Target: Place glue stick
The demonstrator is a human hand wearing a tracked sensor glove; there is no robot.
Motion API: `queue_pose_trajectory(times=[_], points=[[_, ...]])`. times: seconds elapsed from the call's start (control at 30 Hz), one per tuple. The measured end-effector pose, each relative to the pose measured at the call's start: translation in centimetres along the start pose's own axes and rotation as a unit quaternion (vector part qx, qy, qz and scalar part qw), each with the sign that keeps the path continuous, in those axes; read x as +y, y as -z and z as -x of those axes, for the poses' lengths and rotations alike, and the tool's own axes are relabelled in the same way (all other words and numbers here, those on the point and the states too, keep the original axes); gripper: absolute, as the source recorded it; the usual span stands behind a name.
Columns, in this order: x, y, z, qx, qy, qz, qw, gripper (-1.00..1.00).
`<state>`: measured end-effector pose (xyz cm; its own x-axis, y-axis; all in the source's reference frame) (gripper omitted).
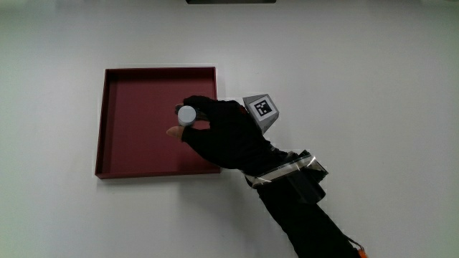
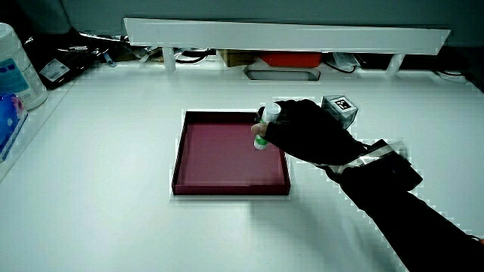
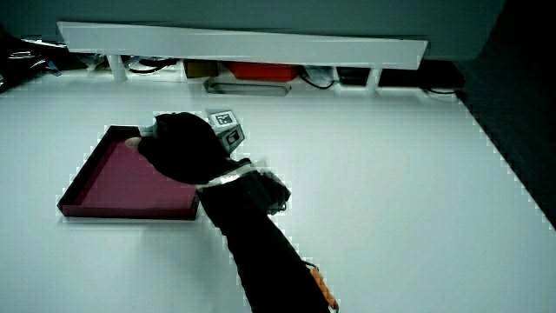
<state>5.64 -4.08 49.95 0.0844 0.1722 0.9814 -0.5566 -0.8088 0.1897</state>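
A dark red square tray [image 1: 118,154] lies on the white table, also seen in both side views [image 2: 219,185] [image 3: 95,196]. The gloved hand [image 1: 222,132] reaches over the tray's edge with its fingers curled around an upright glue stick [image 1: 187,115]. The stick has a white cap and a green and white body [image 2: 261,140], and it is held above the tray floor. From one side the hand [image 3: 178,146] hides the stick almost entirely. The patterned cube [image 1: 262,109] sits on the back of the hand.
A low white partition [image 2: 287,34] runs along the table's edge farthest from the person, with cables and boxes under it. A large white bottle [image 2: 15,72] stands at the table's corner near the partition.
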Motion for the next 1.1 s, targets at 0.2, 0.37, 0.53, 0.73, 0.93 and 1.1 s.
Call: queue_pose_trajectory(times=[0.2,0.37,0.53,0.73,0.93,1.1], points=[[0.7,0.6,-3.0,-0.008,0.038,-0.016,0.9991,0.00],[0.6,1.2,-4.4,0.002,0.068,-0.015,0.9975,0.00],[0.5,1.3,-5.9,-0.001,0.090,-0.020,0.9958,0.00],[0.5,1.7,-5.8,-0.016,0.092,-0.017,0.9955,0.00],[0.5,2.2,-5.4,-0.033,0.103,-0.015,0.9940,0.00],[0.5,2.2,-5.4,-0.027,0.101,-0.018,0.9944,0.00]])
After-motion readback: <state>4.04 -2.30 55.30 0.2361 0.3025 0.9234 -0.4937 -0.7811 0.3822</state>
